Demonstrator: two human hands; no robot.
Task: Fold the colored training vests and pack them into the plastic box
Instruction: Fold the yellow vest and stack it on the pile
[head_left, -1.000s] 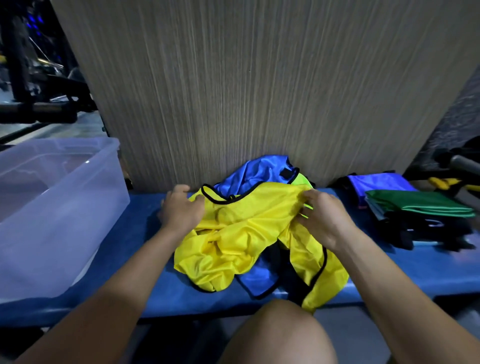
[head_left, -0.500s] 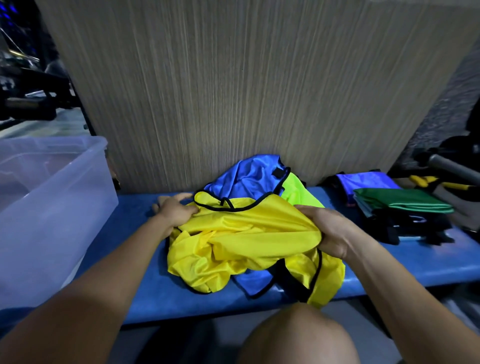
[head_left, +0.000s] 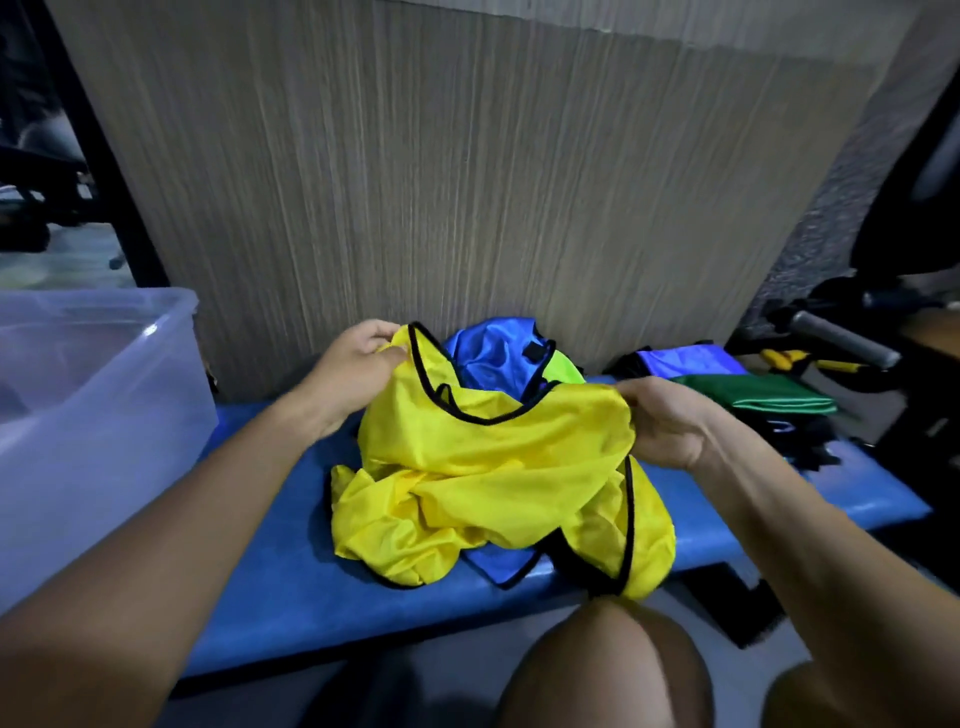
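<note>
Crumpled yellow vest (head_left: 498, 467), black-trimmed, both hands pinching its top edge, left (head_left: 358, 364), right (head_left: 670, 421)

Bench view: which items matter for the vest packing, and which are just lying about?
Job: yellow vest held by left hand and right hand; blue vest; folded green vest; plastic box.
Lying about: grey-handled bar; yellow-handled tool.

- A blue padded bench (head_left: 291, 587) stands against a wood-grain panel (head_left: 467, 182).
- At right, a grey-handled bar (head_left: 847, 338) and a yellow-handled tool (head_left: 789, 356), possibly pliers.
- Dark equipment (head_left: 41, 176) sits at far left.
</note>
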